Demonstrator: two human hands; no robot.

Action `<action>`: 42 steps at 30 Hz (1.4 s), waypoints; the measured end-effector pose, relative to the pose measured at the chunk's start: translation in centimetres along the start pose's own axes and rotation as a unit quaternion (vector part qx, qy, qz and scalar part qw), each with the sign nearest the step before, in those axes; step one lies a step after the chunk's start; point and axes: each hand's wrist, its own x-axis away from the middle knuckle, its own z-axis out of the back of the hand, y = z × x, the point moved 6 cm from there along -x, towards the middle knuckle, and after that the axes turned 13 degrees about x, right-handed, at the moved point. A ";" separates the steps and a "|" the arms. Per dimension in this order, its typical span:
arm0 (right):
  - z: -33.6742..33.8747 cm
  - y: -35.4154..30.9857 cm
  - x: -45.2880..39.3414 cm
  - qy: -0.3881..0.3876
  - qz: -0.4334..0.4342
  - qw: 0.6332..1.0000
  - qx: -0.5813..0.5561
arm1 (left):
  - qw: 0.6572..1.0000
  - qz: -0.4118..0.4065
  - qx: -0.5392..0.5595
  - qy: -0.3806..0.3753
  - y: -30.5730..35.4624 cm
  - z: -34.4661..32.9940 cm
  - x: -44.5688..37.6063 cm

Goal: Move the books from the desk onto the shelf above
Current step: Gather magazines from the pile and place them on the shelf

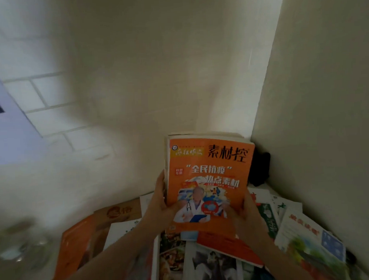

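Observation:
A stack of books topped by an orange magazine (209,176) is held up above the desk, near the wall corner. My left hand (159,203) grips the stack's left edge, thumb on the cover. My right hand (243,213) grips its lower right edge. Below, several more books lie scattered on the desk: an orange one (78,244) at the left, a brown one (119,211), a green-and-white one (268,216) and a white one with a landscape picture (312,240) at the right. No shelf is in view.
Two cream walls meet in a corner (260,108) just right of the stack. A dark object (261,168) sits in that corner behind the books. A blurred glass jar (22,244) stands at the left. A poster (5,112) hangs on the tiled left wall.

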 end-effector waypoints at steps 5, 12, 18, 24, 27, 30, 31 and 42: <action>-6.0 -8.8 1.8 -0.074 0.109 0.991 -0.003 | 0.992 -0.047 -0.052 0.105 8.3 6.4 6.6; -18.1 -19.3 8.8 -0.213 0.225 0.951 -0.002 | 0.942 -0.140 -0.094 0.291 18.2 14.7 23.6; -26.5 -26.7 17.9 -0.379 0.283 0.880 -0.040 | 0.866 -0.152 -0.161 0.447 23.9 17.5 39.0; -32.8 -35.6 25.5 -0.442 0.369 0.813 -0.083 | 0.796 -0.164 -0.186 0.553 31.1 19.2 49.7; -34.3 -42.1 28.1 -0.453 0.404 0.785 -0.120 | 0.764 -0.194 -0.213 0.578 37.1 19.4 52.5; -34.9 -49.7 30.1 -0.452 0.440 0.758 -0.170 | 0.735 -0.239 -0.219 0.596 43.7 20.4 54.2; -34.9 -52.3 30.5 -0.449 0.453 0.748 -0.183 | 0.729 -0.253 -0.223 0.596 46.0 20.8 54.4; -38.4 -72.4 24.5 -0.366 0.546 0.744 -0.121 | 0.723 -0.343 -0.238 0.551 61.4 29.1 48.3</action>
